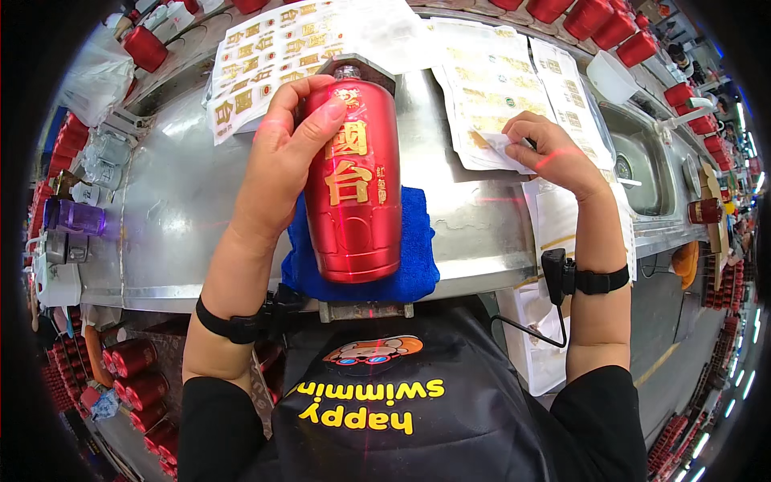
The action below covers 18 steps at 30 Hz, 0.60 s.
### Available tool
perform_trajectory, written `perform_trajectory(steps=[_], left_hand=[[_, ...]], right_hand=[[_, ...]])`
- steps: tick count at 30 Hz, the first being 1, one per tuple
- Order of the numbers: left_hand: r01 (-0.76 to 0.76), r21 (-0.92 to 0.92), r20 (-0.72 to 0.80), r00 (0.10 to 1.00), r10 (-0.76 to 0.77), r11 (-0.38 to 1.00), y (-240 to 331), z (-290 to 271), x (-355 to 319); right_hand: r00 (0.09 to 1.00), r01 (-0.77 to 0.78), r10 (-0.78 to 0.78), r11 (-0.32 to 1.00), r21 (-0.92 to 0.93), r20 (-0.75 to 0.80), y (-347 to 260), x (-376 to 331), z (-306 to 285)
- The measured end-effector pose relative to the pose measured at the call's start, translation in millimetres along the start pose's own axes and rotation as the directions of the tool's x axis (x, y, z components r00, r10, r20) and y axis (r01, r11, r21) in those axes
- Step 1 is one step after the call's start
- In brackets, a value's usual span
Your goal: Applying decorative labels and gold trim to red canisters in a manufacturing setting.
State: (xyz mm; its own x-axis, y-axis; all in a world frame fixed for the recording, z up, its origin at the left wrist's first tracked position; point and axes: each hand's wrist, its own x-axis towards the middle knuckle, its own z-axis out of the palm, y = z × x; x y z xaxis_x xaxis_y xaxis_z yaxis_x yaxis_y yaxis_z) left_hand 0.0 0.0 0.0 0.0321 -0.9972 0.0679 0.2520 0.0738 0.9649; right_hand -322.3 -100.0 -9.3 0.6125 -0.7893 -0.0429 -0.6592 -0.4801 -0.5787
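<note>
Two grips to mind from afar: my left hand (277,153) clasps the red bottle (353,241) over the near blue towel (418,233); my right hand (554,153) pinches white paper (499,146) at right, which I'd lift slowly, uncreased.

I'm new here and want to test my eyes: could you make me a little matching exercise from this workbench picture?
Things:
1. Red bottle
2. Cloth
3. Sink
4. Right hand

Descriptions:
A. At the label paper
B. Gripped by the left hand
C. Blue, showing on both sides of the bottle
D. Metal, at the picture's right

Pairs: 1-B, 2-C, 3-D, 4-A
</note>
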Motion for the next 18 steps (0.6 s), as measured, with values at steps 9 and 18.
perform_trajectory(steps=[9,18], left_hand=[[-0.018,-0.005,0.010,1.000,0.018,1.000,0,2,-4],[-0.031,0.006,-0.005,1.000,0.031,1.000,0,3,2]], right_hand=[[0.969,0.178,-0.221,0.937,-0.300,-0.113,-20,-10,27],[0.981,0.105,-0.140,0.967,-0.233,-0.137,-14,-5,24]])
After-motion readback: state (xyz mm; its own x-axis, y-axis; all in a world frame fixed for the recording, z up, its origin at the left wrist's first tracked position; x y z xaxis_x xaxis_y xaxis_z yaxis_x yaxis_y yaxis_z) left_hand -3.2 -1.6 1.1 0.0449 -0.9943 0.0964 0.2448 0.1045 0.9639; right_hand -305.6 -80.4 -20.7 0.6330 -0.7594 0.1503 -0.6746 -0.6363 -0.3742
